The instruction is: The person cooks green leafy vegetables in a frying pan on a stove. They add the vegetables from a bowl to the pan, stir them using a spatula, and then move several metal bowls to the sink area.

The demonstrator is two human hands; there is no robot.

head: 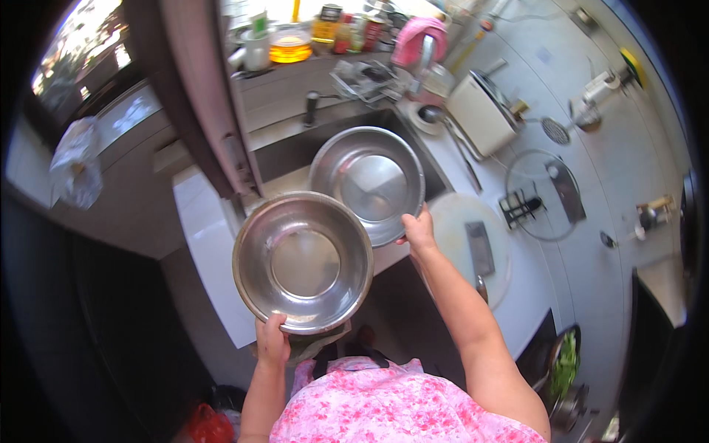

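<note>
My left hand [272, 339] grips the near rim of a stainless steel basin [306, 263], thumb over the edge. The inside of this basin is in plain view, with nothing standing in it. With my right hand [419, 228] I hold a second metal basin [368, 185] by its lower right rim. That one is over the kitchen sink [288, 149] and looks wet or holds a little water; I cannot tell which. The left basin's edge overlaps the right basin in the view.
Right of the sink, a cleaver [479, 249] lies on a round cutting board [443, 232]. A knife block [481, 113] and ladle [431, 114] are behind it. A glass lid [545, 235] hangs on the tiled wall. Bottles [327, 25] line the sill; greens [565, 357] fill a pan.
</note>
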